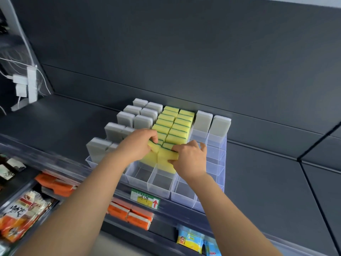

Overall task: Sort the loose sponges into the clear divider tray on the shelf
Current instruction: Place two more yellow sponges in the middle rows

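Note:
A clear divider tray (158, 183) sits on the dark shelf. Its left columns hold upright grey sponges (127, 119), the middle two columns yellow sponges with green edges (175, 122), and the far right has two tall grey sponges (212, 124). My left hand (138, 145) pinches a yellow sponge (154, 147) at the near end of the left yellow column. My right hand (191, 157) grips another yellow sponge (167, 159) standing in the neighbouring compartment. The two held sponges touch side by side.
Several front and right compartments of the tray stand unfilled (214, 156). A green and yellow price label (145, 199) hangs on the shelf edge. Orange packets (129, 213) and snack bags (20, 213) lie on lower shelves. White cables and a power strip (31, 84) hang at left.

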The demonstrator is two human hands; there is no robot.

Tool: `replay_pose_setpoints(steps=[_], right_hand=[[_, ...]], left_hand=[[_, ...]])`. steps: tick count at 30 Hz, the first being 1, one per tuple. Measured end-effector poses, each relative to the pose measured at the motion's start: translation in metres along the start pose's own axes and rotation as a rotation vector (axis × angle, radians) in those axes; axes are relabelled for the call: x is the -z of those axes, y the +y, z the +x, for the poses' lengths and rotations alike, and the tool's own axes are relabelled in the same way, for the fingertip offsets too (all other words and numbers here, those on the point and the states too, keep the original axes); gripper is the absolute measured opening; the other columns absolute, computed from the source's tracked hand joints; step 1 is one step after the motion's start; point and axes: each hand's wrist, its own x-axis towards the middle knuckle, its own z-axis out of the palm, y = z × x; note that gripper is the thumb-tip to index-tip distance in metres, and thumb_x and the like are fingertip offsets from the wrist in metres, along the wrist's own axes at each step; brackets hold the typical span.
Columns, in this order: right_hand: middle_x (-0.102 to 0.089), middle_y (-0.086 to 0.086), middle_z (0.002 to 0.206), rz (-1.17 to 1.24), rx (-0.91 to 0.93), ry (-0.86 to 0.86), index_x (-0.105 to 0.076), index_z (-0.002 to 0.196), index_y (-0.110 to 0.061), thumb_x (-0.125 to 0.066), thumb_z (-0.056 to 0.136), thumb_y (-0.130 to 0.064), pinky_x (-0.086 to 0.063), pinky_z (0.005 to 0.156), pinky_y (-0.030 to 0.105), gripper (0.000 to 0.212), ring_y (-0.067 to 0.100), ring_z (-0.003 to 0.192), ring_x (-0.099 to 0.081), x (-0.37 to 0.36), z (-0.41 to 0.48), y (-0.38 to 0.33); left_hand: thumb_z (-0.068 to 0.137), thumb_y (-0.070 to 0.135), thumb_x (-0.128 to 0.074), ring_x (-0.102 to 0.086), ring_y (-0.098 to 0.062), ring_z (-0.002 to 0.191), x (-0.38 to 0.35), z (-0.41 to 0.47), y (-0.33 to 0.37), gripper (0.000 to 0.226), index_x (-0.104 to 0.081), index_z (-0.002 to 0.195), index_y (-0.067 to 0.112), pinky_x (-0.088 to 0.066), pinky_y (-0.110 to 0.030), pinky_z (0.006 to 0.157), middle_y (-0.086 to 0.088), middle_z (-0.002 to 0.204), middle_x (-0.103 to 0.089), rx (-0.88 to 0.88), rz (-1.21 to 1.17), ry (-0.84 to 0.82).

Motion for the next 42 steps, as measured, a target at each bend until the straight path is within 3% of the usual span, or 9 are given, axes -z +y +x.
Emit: replay_pose_setpoints(steps=[6, 10, 13, 16, 22, 27, 31, 37, 42], right_hand=[[-0.063, 0.005, 0.113, 0.173, -0.022, -0.148, -0.06, 0.123, -0.032, -0.07, 0.083, -0.035, -0.048, 0.081, 0.033, 0.041, 0.026, 0.105, -0.057, 0.006, 0.004, 0.001], [-0.064, 0.005, 0.107, 0.078, -0.011, -0.124, -0.062, 0.115, -0.028, -0.065, 0.087, -0.029, -0.045, 0.066, 0.029, 0.028, 0.028, 0.096, -0.06, 0.002, 0.001, -0.006], [-0.063, 0.005, 0.106, 0.146, -0.003, -0.147, -0.059, 0.118, -0.028, -0.068, 0.082, -0.038, -0.048, 0.07, 0.031, 0.038, 0.027, 0.097, -0.059, 0.005, 0.0, -0.004], [-0.06, 0.0, 0.088, 0.237, 0.04, -0.094, -0.054, 0.115, -0.025, -0.067, 0.077, -0.055, -0.042, 0.063, 0.029, 0.05, 0.024, 0.087, -0.058, 0.008, -0.006, -0.006], [-0.065, 0.005, 0.094, 0.146, -0.043, -0.103, -0.062, 0.105, -0.023, -0.053, 0.093, -0.041, -0.042, 0.063, 0.028, 0.023, 0.028, 0.091, -0.059, 0.002, -0.002, -0.003], [-0.062, 0.002, 0.09, 0.177, -0.008, -0.048, -0.066, 0.105, -0.023, -0.061, 0.086, -0.049, -0.044, 0.068, 0.028, 0.032, 0.022, 0.102, -0.053, -0.008, -0.004, -0.006], [-0.062, -0.002, 0.101, 0.354, 0.056, 0.071, -0.059, 0.112, -0.02, -0.072, 0.077, -0.04, -0.048, 0.069, 0.029, 0.041, 0.021, 0.089, -0.058, -0.012, -0.013, 0.001], [-0.061, 0.009, 0.087, 0.288, 0.211, 0.282, -0.076, 0.083, -0.014, -0.081, 0.071, -0.016, -0.051, 0.06, 0.038, 0.013, 0.032, 0.082, -0.058, -0.013, -0.008, -0.001], [-0.065, 0.007, 0.105, 0.29, 0.19, 0.287, -0.077, 0.093, -0.019, -0.076, 0.077, -0.024, -0.052, 0.078, 0.044, 0.017, 0.031, 0.096, -0.057, -0.014, -0.01, 0.005]], left_hand=[[0.077, -0.006, -0.058, -0.05, -0.019, 0.089, -0.005, -0.001, -0.002, 0.032, -0.056, 0.087, 0.025, -0.04, -0.03, 0.065, 0.003, 0.102, -0.054, 0.001, 0.128, 0.001], [0.078, -0.007, -0.054, -0.053, -0.025, 0.091, -0.011, -0.002, 0.005, 0.031, -0.061, 0.094, 0.019, -0.043, -0.033, 0.067, -0.002, 0.105, -0.055, 0.018, 0.174, 0.024], [0.082, -0.004, -0.057, -0.051, -0.025, 0.096, -0.01, -0.005, 0.005, 0.031, -0.062, 0.102, 0.02, -0.04, -0.035, 0.066, -0.001, 0.103, -0.049, 0.01, 0.237, 0.068], [0.083, -0.002, -0.059, -0.046, -0.024, 0.103, -0.013, -0.008, 0.006, 0.033, -0.062, 0.109, 0.019, -0.035, -0.033, 0.066, 0.002, 0.096, -0.039, -0.024, 0.301, 0.116], [0.083, -0.002, -0.059, -0.048, -0.02, 0.099, -0.011, -0.008, 0.004, 0.03, -0.061, 0.107, 0.017, -0.034, -0.031, 0.063, 0.007, 0.093, -0.04, -0.028, 0.272, 0.142], [0.083, 0.0, -0.06, -0.048, -0.02, 0.102, -0.01, -0.009, 0.003, 0.031, -0.061, 0.109, 0.018, -0.043, -0.034, 0.068, 0.003, 0.103, -0.05, -0.029, 0.261, 0.124], [0.081, 0.02, -0.071, -0.048, -0.019, 0.098, -0.007, -0.007, 0.002, 0.029, -0.062, 0.109, 0.019, -0.041, -0.033, 0.068, 0.006, 0.099, -0.047, -0.041, 0.242, 0.078], [0.081, 0.021, -0.071, -0.044, -0.016, 0.087, -0.008, -0.005, -0.002, 0.024, -0.065, 0.104, 0.018, -0.039, -0.032, 0.068, 0.005, 0.095, -0.047, -0.059, 0.226, 0.095], [0.081, 0.021, -0.071, -0.046, -0.019, 0.105, -0.013, -0.009, -0.003, 0.03, -0.065, 0.11, 0.018, -0.044, -0.034, 0.08, 0.002, 0.104, -0.049, -0.081, 0.229, 0.128]])
